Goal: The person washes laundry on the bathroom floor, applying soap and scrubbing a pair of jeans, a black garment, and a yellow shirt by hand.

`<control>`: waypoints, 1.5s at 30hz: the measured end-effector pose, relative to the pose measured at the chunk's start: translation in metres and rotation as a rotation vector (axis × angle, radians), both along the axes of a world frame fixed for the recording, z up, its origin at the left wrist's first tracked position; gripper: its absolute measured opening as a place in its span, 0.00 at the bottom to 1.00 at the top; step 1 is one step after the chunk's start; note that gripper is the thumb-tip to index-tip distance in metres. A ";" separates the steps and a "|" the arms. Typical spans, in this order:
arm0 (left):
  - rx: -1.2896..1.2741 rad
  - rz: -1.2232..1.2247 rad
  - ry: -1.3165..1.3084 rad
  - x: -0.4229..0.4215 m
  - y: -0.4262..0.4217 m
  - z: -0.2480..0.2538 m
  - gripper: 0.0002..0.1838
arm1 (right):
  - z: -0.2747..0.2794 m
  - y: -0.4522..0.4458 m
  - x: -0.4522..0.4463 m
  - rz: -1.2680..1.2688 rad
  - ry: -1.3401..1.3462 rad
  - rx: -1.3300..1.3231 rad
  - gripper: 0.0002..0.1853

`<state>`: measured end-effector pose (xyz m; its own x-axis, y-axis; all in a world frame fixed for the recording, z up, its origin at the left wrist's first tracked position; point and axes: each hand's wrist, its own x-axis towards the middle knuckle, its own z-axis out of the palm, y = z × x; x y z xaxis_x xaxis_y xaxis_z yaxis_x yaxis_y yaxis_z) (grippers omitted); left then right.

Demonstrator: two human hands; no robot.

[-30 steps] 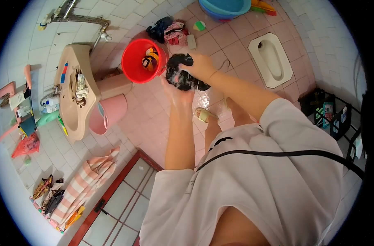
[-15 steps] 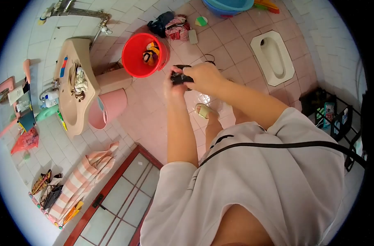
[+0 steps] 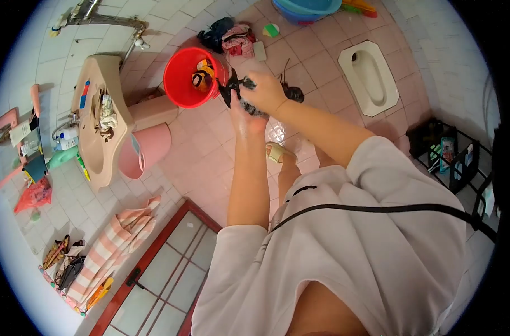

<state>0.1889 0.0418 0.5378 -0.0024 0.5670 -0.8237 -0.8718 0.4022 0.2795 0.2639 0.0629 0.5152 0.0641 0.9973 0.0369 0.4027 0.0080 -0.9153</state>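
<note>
Here's the right hand (image 3: 264, 91) closed over the sudsy black cloth (image 3: 227, 92), the left hand (image 3: 247, 121) gripping its nearer side, all just beside the red bucket (image 3: 179, 78). It looks soft, limp and fairly light, water aside, but slippery with that lather; a bunched fistful should hold better than a thin edge, over the pink floor (image 3: 204, 140)

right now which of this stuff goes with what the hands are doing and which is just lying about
In use, as I judge it:
- black sudsy cloth, in left hand and right hand
- red bucket with cloths inside, likely

Just about:
- blue basin
- pink bin
- striped towel, hanging
- squat toilet
</note>
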 end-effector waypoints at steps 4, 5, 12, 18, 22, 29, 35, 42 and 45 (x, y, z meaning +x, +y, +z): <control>0.341 -0.165 -0.042 -0.039 -0.028 -0.067 0.21 | 0.022 -0.046 -0.007 0.151 0.052 0.195 0.15; 0.197 0.099 -0.877 -0.050 -0.027 -0.075 0.21 | 0.033 -0.061 -0.011 0.222 0.079 0.269 0.16; 0.246 -0.069 0.085 -0.006 -0.014 0.001 0.23 | -0.032 -0.005 0.015 0.139 0.052 -0.222 0.18; 0.163 -0.732 0.541 -0.020 -0.025 -0.010 0.11 | -0.027 0.015 0.027 0.464 1.170 -1.088 0.35; 0.191 -0.603 0.484 -0.006 -0.029 -0.006 0.10 | -0.031 0.022 0.015 0.530 0.485 -0.662 0.32; -0.076 0.000 0.745 0.000 -0.039 -0.059 0.10 | -0.013 0.017 -0.003 0.216 0.047 0.006 0.20; 0.029 -0.017 -0.380 -0.024 -0.023 -0.070 0.12 | 0.021 -0.048 -0.006 0.450 -0.034 0.009 0.14; -0.074 0.076 -0.209 0.006 -0.012 -0.043 0.05 | -0.028 0.004 0.008 0.128 -0.132 -0.302 0.07; 0.132 -0.026 -0.409 -0.012 -0.011 -0.062 0.07 | -0.007 0.000 0.007 0.057 -0.068 -0.273 0.10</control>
<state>0.1774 0.0304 0.4760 0.3243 0.6636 -0.6741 -0.9118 0.4090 -0.0360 0.2713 0.0626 0.5083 0.0146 0.9727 -0.2315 0.4690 -0.2112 -0.8576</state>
